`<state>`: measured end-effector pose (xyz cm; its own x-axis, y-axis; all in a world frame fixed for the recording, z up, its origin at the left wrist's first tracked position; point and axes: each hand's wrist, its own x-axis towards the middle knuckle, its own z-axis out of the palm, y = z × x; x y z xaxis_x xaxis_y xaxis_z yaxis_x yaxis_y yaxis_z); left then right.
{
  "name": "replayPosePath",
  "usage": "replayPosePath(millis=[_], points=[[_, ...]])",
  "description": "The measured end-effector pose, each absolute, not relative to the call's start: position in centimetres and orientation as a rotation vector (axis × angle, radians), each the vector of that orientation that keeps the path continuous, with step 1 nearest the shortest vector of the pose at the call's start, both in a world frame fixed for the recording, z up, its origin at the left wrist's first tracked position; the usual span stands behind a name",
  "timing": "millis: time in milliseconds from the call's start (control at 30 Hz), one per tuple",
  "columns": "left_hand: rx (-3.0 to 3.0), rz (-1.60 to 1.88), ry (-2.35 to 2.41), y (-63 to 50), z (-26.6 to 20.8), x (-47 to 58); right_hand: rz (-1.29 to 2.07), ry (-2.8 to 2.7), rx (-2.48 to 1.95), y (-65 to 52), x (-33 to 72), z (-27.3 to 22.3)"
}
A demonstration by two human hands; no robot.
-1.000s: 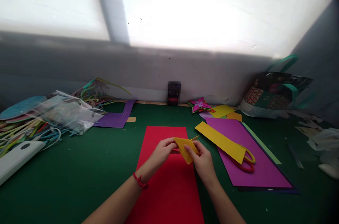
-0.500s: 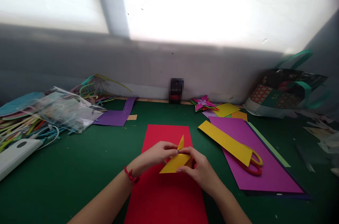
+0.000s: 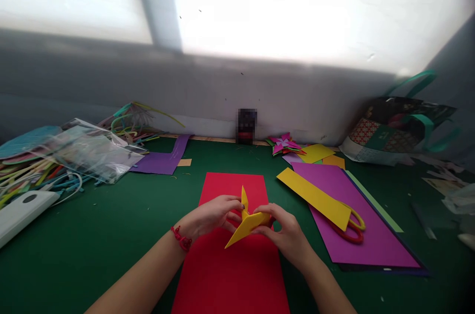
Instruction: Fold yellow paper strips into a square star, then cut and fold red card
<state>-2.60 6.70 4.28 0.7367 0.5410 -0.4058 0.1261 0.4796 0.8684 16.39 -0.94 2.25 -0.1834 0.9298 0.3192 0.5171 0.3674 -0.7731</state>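
Observation:
Held over a red sheet of paper (image 3: pixel 230 274) is a folded yellow paper pinwheel shape (image 3: pixel 245 227), with one point standing up and another pointing down toward me. My right hand (image 3: pixel 287 235) pinches its right side between thumb and fingers. On the left, my left hand (image 3: pixel 218 212), with a red cord bracelet at the wrist, has its thumb and fingertips closed on the upright point near the centre. Part of the yellow piece is hidden behind my right fingers.
Right of the red sheet lie a magenta sheet (image 3: pixel 363 235), a yellow strip (image 3: pixel 315 195) and red-and-yellow scissor handles (image 3: pixel 358 227). Finished paper stars (image 3: pixel 285 143) and a bag (image 3: pixel 389 131) stand behind. At left are purple paper (image 3: pixel 156 163), a plastic bag (image 3: pixel 96 151) and a white glue gun-like device (image 3: pixel 27 212).
The yellow paper has turned and tilted in my hands, its upright point shifting left. My left fingers have spread slightly and moved left, while my right hand keeps its pinch.

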Motion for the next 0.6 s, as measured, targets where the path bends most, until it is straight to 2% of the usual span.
replayPosePath(millis=[100,300,433,600], points=[[1.125,0.309,0.77,6.4,4.7,-2.7,0.634,-1.844,-1.276,-0.8,16.5,2.1],[1.608,0.602,0.941,6.2,5.9,-2.5,0.67,-1.755,-1.307,-0.6,17.0,2.3],[1.494,0.53,0.969,6.3,6.2,-2.3,0.601,-1.789,-1.25,-0.8,17.1,2.4],[1.465,0.257,0.928,6.0,6.1,-2.4,0.554,-1.895,-1.146,-1.1,16.7,2.4]])
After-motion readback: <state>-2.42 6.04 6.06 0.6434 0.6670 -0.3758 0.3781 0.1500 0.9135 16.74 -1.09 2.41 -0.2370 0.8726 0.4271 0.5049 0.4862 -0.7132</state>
